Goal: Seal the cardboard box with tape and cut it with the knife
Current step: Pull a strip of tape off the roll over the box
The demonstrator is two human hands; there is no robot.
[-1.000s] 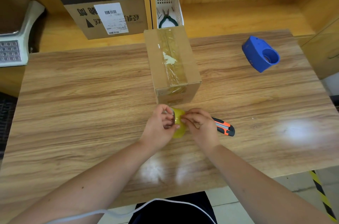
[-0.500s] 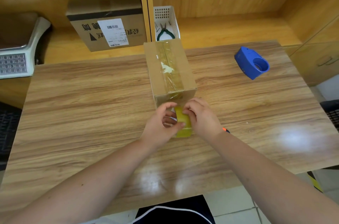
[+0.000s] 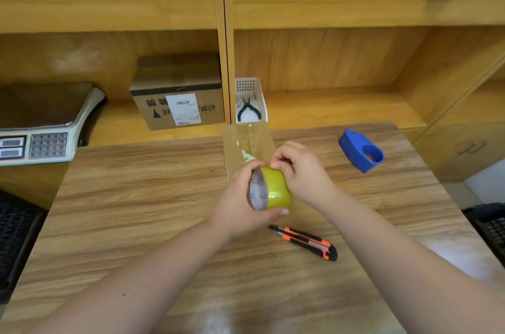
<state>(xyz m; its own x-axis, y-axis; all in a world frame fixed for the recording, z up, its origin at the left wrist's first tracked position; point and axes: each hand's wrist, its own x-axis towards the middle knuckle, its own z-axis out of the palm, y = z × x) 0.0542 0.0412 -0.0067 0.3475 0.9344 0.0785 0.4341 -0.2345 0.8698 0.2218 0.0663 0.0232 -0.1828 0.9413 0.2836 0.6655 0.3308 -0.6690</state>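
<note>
the left hand (image 3: 235,205) grips the yellow tape roll (image 3: 273,188) above the desk (image 3: 142,197), the right hand (image 3: 302,169) pinching its top edge. the cardboard box (image 3: 247,142) sits just behind both hands, the utility knife (image 3: 304,242) below them.

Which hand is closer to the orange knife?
Left. The left hand holds the tape just above the knife, thumb nearly over its tip. The right hand is farther up, at the top of the tape.

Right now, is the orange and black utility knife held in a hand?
No, the orange and black utility knife lies on the wooden table, untouched.
</note>
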